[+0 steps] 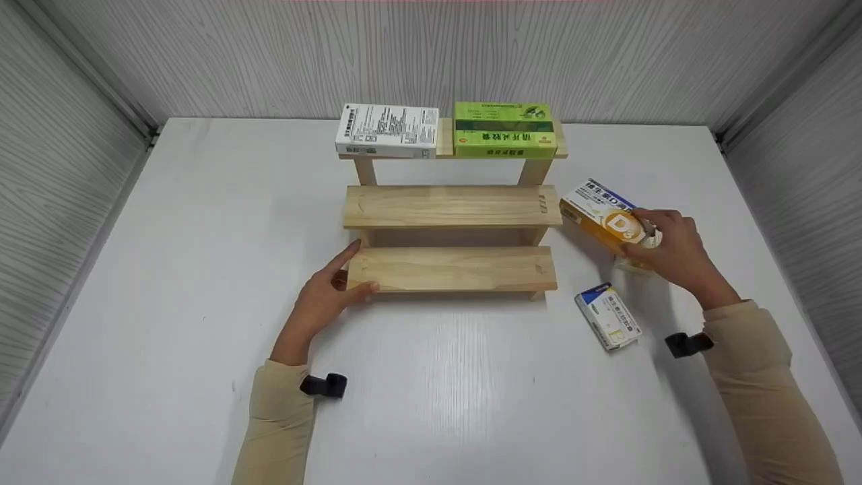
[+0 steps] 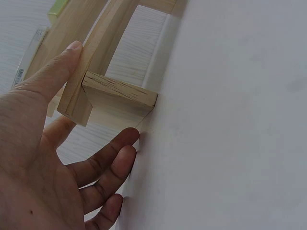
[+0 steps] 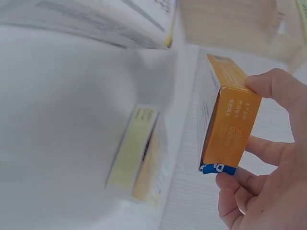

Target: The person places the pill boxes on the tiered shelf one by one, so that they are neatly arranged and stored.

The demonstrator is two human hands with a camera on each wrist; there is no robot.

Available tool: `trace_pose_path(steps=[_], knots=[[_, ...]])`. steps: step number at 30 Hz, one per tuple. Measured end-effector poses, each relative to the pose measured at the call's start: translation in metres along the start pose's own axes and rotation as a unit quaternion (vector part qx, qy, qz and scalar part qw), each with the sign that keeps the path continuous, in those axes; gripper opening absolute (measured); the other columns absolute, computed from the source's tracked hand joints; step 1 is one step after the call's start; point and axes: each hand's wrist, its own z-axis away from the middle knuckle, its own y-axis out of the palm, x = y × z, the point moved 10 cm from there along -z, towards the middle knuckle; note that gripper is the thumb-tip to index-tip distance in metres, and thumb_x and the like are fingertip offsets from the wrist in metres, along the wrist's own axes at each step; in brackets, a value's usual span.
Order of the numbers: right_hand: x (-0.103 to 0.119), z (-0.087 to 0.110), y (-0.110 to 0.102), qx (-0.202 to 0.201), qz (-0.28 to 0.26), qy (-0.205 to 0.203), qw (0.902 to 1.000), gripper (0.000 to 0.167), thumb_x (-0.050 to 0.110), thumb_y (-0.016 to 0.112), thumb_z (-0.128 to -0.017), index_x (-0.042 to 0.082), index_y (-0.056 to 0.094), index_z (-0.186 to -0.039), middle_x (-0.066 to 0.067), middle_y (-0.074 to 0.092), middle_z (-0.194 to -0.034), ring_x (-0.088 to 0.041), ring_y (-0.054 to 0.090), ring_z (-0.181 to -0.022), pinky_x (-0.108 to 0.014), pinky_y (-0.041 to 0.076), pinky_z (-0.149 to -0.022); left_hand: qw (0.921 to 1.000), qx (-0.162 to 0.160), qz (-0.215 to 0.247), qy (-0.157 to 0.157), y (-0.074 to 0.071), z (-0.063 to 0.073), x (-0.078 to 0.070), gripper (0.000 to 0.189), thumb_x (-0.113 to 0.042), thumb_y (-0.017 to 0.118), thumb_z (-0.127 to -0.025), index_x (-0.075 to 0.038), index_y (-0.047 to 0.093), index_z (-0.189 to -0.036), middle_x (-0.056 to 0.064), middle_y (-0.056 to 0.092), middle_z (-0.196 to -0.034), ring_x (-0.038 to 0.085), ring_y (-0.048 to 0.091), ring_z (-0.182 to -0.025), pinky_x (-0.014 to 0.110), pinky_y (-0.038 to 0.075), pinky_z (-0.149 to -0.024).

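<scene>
Just right of the wooden rack [image 1: 451,205], an orange-and-white box [image 1: 596,212] marked D3 sits in the right hand [image 1: 677,249], slanted, near the end of the middle tier. Right grip: pinching that box, thumb on 1 side, fingertips on the other; box appears raised off the white surface [image 1: 458,391]. Below the right hand: 1 pale yellow box [image 3: 132,148], mostly hidden in head view, blurred in right wrist view. Nearer the person: 1 white-and-blue box [image 1: 609,316], lying on the surface, apart from the rack.

Left hand [image 1: 320,300] at left end of lowest tier. Left grip: pinching the tier's end, thumb at front edge, index finger behind; other 3 fingers loosely bent beside the rack leg.

Rack: 3 tiers. Top tier carries 2 boxes, white printed box [image 1: 387,128] at left, green box [image 1: 505,131] at right, narrow gap between. Grey wood-grain wall [image 1: 471,54] at back.
</scene>
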Motion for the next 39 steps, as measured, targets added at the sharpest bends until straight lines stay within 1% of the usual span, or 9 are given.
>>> trace_pose_path(steps=[8, 10, 12, 16, 18, 20, 30, 37, 39], knots=[[0.000, 0.032, -0.032, -0.008, -0.010, -0.033, 0.9994, 0.064, 0.020, 0.067, -0.090, -0.004, 0.041, -0.143, -0.035, 0.032, -0.143, -0.047, 0.028, -0.118, -0.054, 0.031, -0.085, 1.0000, 0.001, 0.007, 0.002, 0.000, 0.000, -0.001, 0.087, -0.054, 0.074, -0.078, -0.039, 0.028, -0.151, 0.015, 0.062, -0.120, 0.025, 0.056, -0.110, 0.040, 0.042, -0.094], [0.003, 0.041, -0.040, -0.018, -0.011, -0.051, 0.9985, 0.061, 0.016, 0.067, -0.089, -0.002, 0.043, -0.142, -0.033, 0.034, -0.143, -0.041, 0.028, -0.117, -0.048, 0.030, -0.082, 0.9999, 0.002, 0.013, 0.002, 0.001, 0.001, -0.001, 0.087, -0.053, 0.075, -0.078, -0.040, 0.028, -0.151, 0.015, 0.062, -0.120, 0.025, 0.056, -0.109, 0.039, 0.042, -0.093], [0.007, 0.049, -0.049, -0.036, -0.012, -0.073, 0.9966, 0.058, 0.012, 0.068, -0.088, 0.000, 0.046, -0.140, -0.027, 0.039, -0.140, -0.026, 0.031, -0.116, -0.042, 0.028, -0.080, 0.9999, 0.003, 0.016, 0.004, 0.001, 0.001, -0.001, 0.087, -0.054, 0.074, -0.078, -0.040, 0.028, -0.151, 0.015, 0.062, -0.120, 0.024, 0.057, -0.107, 0.038, 0.042, -0.092], [0.016, 0.062, -0.063, -0.061, -0.026, -0.111, 0.9916, 0.057, 0.005, 0.069, -0.085, 0.006, 0.050, -0.139, 0.011, 0.044, -0.134, 0.002, 0.029, -0.109, -0.032, 0.026, -0.078, 0.9999, 0.003, 0.016, 0.006, 0.000, 0.001, -0.002, 0.087, -0.055, 0.074, -0.078, -0.041, 0.028, -0.151, 0.014, 0.063, -0.118, 0.023, 0.057, -0.104, 0.035, 0.043, -0.087], [0.023, 0.066, -0.066, -0.063, -0.032, -0.126, 0.9895, 0.059, 0.002, 0.070, -0.083, 0.008, 0.050, -0.139, 0.027, 0.038, -0.129, 0.008, 0.028, -0.108, -0.029, 0.025, -0.079, 0.9999, 0.005, 0.014, 0.006, 0.000, 0.001, -0.002, 0.087, -0.056, 0.073, -0.078, -0.041, 0.027, -0.151, 0.014, 0.063, -0.117, 0.022, 0.058, -0.103, 0.034, 0.043, -0.086], [0.031, 0.069, -0.067, -0.060, -0.034, -0.142, 0.9875, 0.061, 0.000, 0.070, -0.082, 0.008, 0.050, -0.139, 0.034, 0.034, -0.128, 0.008, 0.028, -0.108, -0.026, 0.024, -0.079, 0.9999, 0.005, 0.014, 0.005, 0.000, 0.001, -0.002, 0.087, -0.056, 0.073, -0.078, -0.041, 0.027, -0.151, 0.014, 0.064, -0.117, 0.022, 0.058, -0.102, 0.033, 0.043, -0.085], [0.092, 0.065, -0.044, -0.008, -0.062, -0.223, 0.9727, 0.071, -0.008, 0.071, -0.078, 0.010, 0.047, -0.142, 0.026, 0.035, -0.136, 0.000, 0.030, -0.114, -0.019, 0.028, -0.082, 0.9998, 0.005, 0.016, 0.007, 0.001, 0.000, -0.001, 0.086, -0.055, 0.074, -0.078, -0.044, 0.028, -0.149, 0.012, 0.064, -0.111, 0.020, 0.054, -0.097, 0.031, 0.041, -0.082], [0.133, 0.050, -0.017, 0.046, -0.074, -0.242, 0.9664, 0.068, -0.001, 0.070, -0.081, 0.014, 0.046, -0.143, -0.011, 0.039, -0.144, -0.003, 0.028, -0.118, -0.031, 0.032, -0.087, 0.9999, 0.006, 0.014, 0.002, 0.001, -0.002, 0.002, 0.086, -0.055, 0.074, -0.078, -0.043, 0.028, -0.150, 0.014, 0.063, -0.116, 0.021, 0.054, -0.103, 0.034, 0.041, -0.089], [0.144, 0.046, -0.010, 0.056, -0.071, -0.250, 0.9640, 0.068, 0.001, 0.070, -0.082, 0.016, 0.047, -0.144, -0.012, 0.038, -0.145, -0.007, 0.028, -0.121, -0.036, 0.033, -0.087, 0.9999, 0.006, 0.015, 0.000, 0.001, -0.002, 0.001, 0.086, -0.055, 0.074, -0.078, -0.043, 0.028, -0.150, 0.014, 0.063, -0.117, 0.022, 0.054, -0.104, 0.036, 0.041, -0.090]])
